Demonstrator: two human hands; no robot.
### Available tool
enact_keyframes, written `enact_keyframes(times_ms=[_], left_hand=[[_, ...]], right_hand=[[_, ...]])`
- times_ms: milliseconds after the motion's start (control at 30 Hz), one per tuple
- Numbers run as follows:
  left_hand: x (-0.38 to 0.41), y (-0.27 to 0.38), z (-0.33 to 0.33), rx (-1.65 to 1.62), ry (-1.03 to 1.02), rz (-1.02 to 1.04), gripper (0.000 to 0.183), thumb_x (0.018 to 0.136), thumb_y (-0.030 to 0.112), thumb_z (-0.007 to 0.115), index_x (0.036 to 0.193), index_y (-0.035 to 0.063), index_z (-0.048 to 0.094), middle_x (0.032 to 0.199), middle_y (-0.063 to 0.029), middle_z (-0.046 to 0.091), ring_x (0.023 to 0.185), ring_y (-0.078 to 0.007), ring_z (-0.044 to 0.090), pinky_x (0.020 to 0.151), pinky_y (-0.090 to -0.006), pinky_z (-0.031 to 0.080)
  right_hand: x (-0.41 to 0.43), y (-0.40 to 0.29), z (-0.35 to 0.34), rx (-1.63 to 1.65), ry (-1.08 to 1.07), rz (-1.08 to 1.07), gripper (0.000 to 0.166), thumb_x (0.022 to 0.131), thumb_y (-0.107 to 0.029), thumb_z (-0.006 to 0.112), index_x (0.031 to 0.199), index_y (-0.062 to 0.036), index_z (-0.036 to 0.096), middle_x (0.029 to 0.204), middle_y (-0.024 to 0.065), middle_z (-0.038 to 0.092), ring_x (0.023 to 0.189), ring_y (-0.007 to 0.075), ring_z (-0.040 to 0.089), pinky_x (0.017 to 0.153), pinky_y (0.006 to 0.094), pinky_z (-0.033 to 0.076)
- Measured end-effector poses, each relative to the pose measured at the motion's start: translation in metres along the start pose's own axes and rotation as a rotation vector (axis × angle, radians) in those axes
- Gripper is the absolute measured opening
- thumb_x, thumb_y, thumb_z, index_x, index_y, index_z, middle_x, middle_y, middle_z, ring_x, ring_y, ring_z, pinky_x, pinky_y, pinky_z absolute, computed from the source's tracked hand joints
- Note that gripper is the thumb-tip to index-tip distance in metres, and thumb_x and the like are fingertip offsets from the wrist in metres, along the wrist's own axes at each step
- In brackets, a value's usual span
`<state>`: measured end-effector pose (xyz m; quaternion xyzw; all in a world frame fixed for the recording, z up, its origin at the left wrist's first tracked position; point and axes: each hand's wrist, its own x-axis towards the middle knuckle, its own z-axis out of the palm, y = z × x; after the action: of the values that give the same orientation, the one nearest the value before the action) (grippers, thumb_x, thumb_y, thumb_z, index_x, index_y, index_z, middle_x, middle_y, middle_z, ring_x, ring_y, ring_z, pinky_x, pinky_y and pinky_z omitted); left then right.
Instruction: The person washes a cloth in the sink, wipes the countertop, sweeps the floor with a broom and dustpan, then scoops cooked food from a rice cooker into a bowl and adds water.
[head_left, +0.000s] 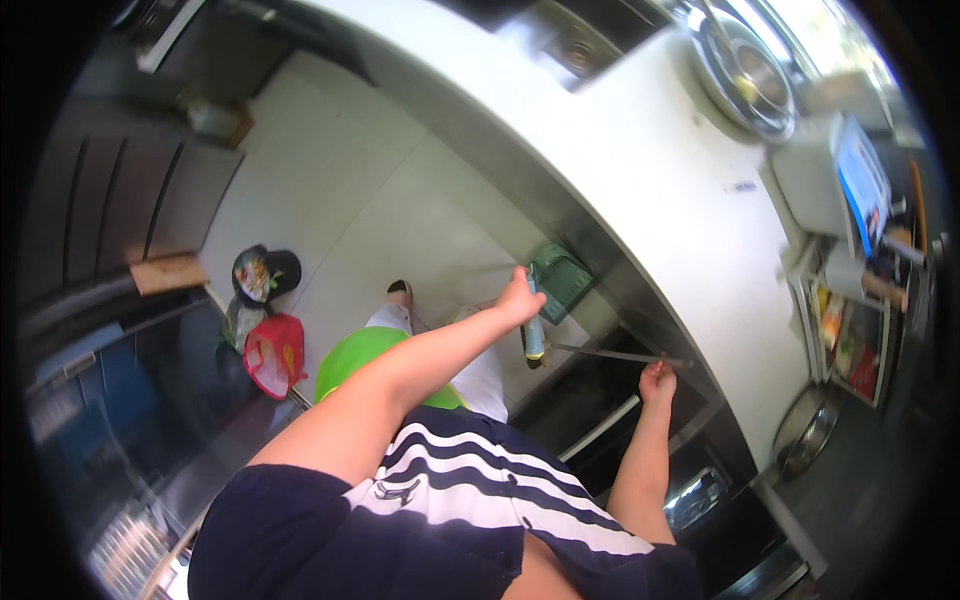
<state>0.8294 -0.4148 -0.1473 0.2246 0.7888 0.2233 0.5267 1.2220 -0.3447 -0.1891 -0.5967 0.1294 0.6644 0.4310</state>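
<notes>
My left hand (519, 297) is closed around a light blue, tube-like object (533, 335) with a yellowish rim and a dark lower end; its exact kind cannot be told. Just beyond that hand, a green plastic dustpan (568, 283) lies on the floor beside the cabinets. To the right, my right hand (658, 380) has its fingers curled at a thin metal strip (622, 354) on the cabinet front, below the white countertop (637, 195).
A black bin (283, 271) with food scraps and a red bag (276, 355) stand at the left. A gas hob (577, 54), a steel basin (750, 79), a white container (810, 172) and a rack (847, 337) are on the countertop. Drawer fronts (127, 195) line the far left.
</notes>
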Motion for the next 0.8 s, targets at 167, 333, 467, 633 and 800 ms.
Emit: enact_keyframes(times_ms=[167,333,467,633,800], left_hand=[[0.004,-0.077,-0.082,-0.454,0.143,-0.129,0.052,0.079,0.011,0.054,0.126,0.0090,0.032,0.092,-0.0159,0.055,0.067,-0.0223,0.057,0.058,-0.0384,0.049],[-0.027,-0.148,-0.241,-1.015,0.278,-0.214,0.042,0.082,0.007,0.050,0.120,0.0097,0.032,0.081,-0.0110,0.048,0.058,-0.0187,0.051,0.049,-0.0352,0.048],[-0.064,-0.245,-0.363,-1.227,0.463,-0.203,0.040,0.083,0.008,0.050,0.118,0.0116,0.030,0.081,-0.0100,0.046,0.057,-0.0181,0.049,0.048,-0.0352,0.048],[-0.117,-0.331,-0.477,-1.393,0.697,-0.281,0.039,0.085,0.009,0.049,0.119,0.0127,0.030,0.079,-0.0086,0.046,0.056,-0.0180,0.048,0.050,-0.0369,0.047],[-0.150,-0.396,-0.527,-1.492,0.922,-0.337,0.039,0.086,0.009,0.046,0.121,0.0141,0.030,0.079,-0.0067,0.045,0.056,-0.0173,0.047,0.054,-0.0381,0.046]], right_hand=[[-0.038,0.093,0.023,-0.022,0.197,0.309,0.016,0.078,0.001,0.048,0.094,0.0009,0.052,0.075,0.0164,0.057,0.064,0.0222,0.060,0.060,0.0315,0.058],[-0.091,0.229,0.060,0.105,0.404,0.587,0.005,0.074,0.006,0.036,0.075,0.0043,0.040,0.063,0.0091,0.045,0.046,0.0168,0.047,0.042,0.0245,0.046],[-0.126,0.306,0.102,-0.112,0.343,0.622,0.015,0.080,0.002,0.034,0.066,-0.0038,0.033,0.052,0.0029,0.038,0.040,0.0128,0.043,0.037,0.0208,0.042],[-0.190,0.374,0.198,-0.620,0.405,0.705,0.018,0.084,-0.002,0.044,0.067,-0.0041,0.036,0.056,0.0018,0.042,0.041,0.0078,0.043,0.037,0.0178,0.041],[-0.232,0.419,0.244,-1.424,0.286,0.418,0.016,0.085,-0.002,0.052,0.073,-0.0023,0.042,0.060,0.0025,0.044,0.043,0.0070,0.041,0.036,0.0195,0.035]])
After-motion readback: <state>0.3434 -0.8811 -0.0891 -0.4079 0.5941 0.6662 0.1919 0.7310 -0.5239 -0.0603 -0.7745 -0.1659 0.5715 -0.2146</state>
